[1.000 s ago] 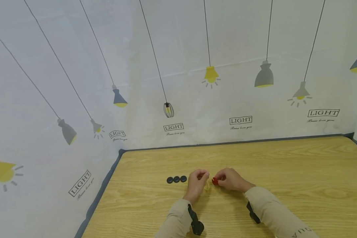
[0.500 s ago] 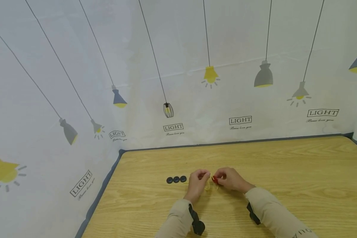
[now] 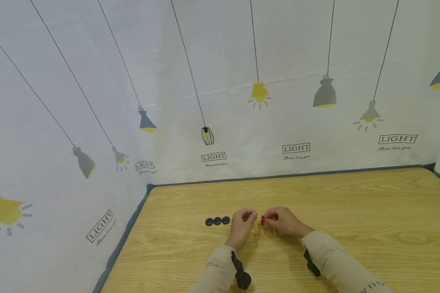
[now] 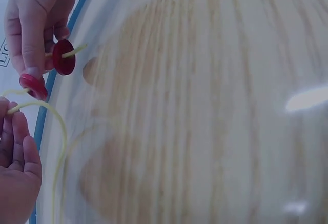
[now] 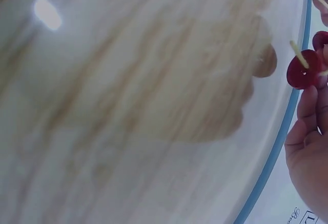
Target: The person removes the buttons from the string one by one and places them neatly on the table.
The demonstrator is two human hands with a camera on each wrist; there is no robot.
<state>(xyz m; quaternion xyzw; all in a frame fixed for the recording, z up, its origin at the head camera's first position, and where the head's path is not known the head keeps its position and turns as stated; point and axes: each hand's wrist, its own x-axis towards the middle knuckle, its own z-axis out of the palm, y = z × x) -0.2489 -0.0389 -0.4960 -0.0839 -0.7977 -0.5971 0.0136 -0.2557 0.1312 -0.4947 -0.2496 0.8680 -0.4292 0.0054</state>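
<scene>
My left hand (image 3: 241,228) pinches a yellow cord (image 4: 63,137) between thumb and fingers; the cord hangs in a loop below. Facing it, my right hand (image 3: 287,221) holds two red buttons. One red button (image 4: 34,86), nearest the left hand, sits at the thumb tip with cord running into it. From the other red button (image 4: 64,58) a short cord end sticks out on the far side. Both buttons also show at the edge of the right wrist view, where the front button (image 5: 301,71) has the cord end through it. The hands are close but apart.
Three black buttons (image 3: 217,221) lie in a row on the wooden table (image 3: 344,203), left of my left hand. Some yellow cord shows between them and that hand. A wall sheet (image 3: 242,122) printed with lamps stands behind the table edge.
The red piece in my right hand has turned from broad side to edge-on. A bit of cord now hangs below the right hand. The left hand has barely shifted.
</scene>
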